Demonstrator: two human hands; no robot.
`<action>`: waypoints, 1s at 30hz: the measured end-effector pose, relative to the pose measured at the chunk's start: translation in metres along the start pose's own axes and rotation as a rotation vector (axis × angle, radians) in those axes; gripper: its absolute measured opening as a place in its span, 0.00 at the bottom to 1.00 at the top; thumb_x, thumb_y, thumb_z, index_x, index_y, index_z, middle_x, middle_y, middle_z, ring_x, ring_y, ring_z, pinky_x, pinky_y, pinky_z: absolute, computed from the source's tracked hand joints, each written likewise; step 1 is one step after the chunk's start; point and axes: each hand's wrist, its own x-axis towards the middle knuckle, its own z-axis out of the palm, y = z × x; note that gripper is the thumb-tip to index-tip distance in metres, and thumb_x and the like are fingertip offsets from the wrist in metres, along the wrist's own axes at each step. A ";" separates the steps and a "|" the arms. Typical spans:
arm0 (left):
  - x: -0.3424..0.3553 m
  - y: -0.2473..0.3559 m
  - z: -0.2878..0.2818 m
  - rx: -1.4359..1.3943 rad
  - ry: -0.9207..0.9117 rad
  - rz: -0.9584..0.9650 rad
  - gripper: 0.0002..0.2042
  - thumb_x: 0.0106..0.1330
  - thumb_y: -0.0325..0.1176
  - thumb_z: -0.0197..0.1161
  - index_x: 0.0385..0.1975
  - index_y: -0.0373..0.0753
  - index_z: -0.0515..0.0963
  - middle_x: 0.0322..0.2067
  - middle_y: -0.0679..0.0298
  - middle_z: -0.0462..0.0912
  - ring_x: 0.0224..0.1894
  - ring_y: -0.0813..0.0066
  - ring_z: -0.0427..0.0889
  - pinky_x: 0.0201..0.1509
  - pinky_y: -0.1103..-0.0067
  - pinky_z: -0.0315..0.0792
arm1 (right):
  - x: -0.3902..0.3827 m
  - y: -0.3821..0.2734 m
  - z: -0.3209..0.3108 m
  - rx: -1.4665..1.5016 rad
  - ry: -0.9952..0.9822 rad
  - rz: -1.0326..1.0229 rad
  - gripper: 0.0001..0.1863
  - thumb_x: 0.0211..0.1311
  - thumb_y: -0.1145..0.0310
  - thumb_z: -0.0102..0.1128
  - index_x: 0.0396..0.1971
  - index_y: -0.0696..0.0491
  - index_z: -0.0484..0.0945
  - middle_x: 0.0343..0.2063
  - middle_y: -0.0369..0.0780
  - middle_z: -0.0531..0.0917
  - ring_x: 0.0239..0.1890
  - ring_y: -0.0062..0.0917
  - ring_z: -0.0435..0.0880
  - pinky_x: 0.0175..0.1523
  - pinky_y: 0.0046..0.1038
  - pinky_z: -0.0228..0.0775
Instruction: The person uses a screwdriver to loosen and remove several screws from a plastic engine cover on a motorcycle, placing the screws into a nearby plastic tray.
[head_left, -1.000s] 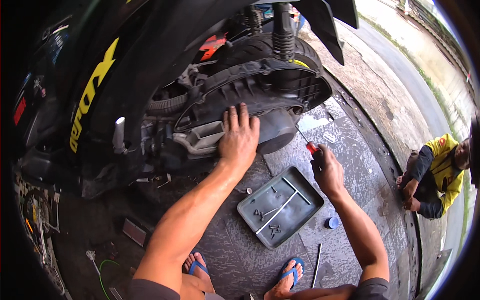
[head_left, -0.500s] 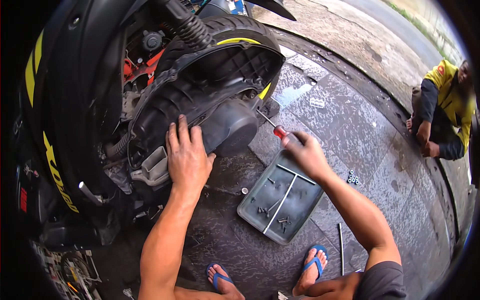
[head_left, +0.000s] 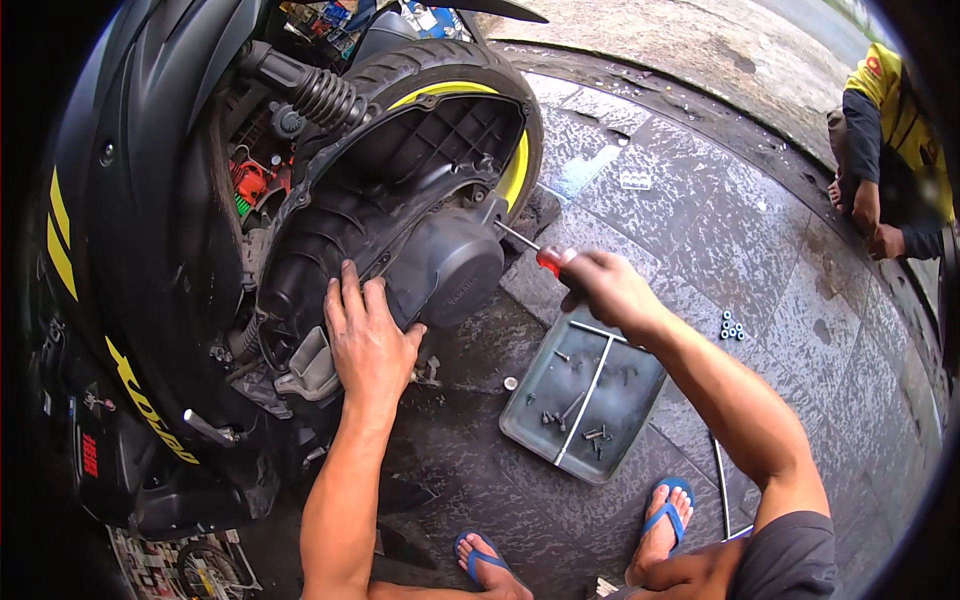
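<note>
My right hand (head_left: 612, 292) is wrapped round the red handle of a screwdriver (head_left: 522, 239). The shaft points left, and its tip meets the outer edge of a round black cover (head_left: 465, 272) on the scooter's engine side. My left hand (head_left: 370, 345) lies with fingers spread on the lower part of the long black casing (head_left: 335, 215), just left of the round cover. Behind the casing is the rear wheel's tyre (head_left: 455, 62) with its yellow rim. The scooter's black body panel (head_left: 130, 220) with yellow markings leans in at the left.
Below my right hand, a grey tray (head_left: 535, 440) on the tiled floor holds several bolts and a T-shaped metal bar (head_left: 585, 400). Small round metal pieces (head_left: 732, 326) lie to its right, near a metal rod (head_left: 721, 485). A person (head_left: 880, 160) in yellow and black crouches at the far right.
The whole view has shifted and tilted a little. My left hand stays on the casing. My right hand still grips the screwdriver, its tip still at the round cover's edge.
</note>
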 end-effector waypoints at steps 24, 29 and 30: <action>0.001 0.003 0.000 0.052 -0.008 0.029 0.36 0.39 0.32 0.82 0.52 0.32 0.72 0.65 0.42 0.65 0.66 0.42 0.65 0.68 0.58 0.64 | 0.012 0.024 0.000 0.198 0.003 -0.071 0.20 0.64 0.55 0.62 0.44 0.57 0.76 0.25 0.47 0.83 0.29 0.46 0.85 0.39 0.43 0.77; 0.003 0.004 0.000 0.060 -0.002 0.037 0.36 0.39 0.33 0.82 0.51 0.33 0.72 0.65 0.41 0.65 0.65 0.41 0.65 0.68 0.59 0.65 | 0.003 0.027 0.006 -0.928 0.366 -0.779 0.20 0.62 0.63 0.62 0.51 0.57 0.74 0.35 0.47 0.81 0.35 0.40 0.84 0.41 0.39 0.78; 0.002 0.006 0.000 0.059 0.002 0.039 0.36 0.38 0.34 0.83 0.50 0.34 0.71 0.65 0.41 0.66 0.65 0.41 0.66 0.68 0.59 0.65 | 0.005 0.029 0.004 -1.031 0.365 -0.825 0.21 0.60 0.65 0.62 0.53 0.56 0.73 0.35 0.46 0.81 0.36 0.40 0.83 0.41 0.39 0.78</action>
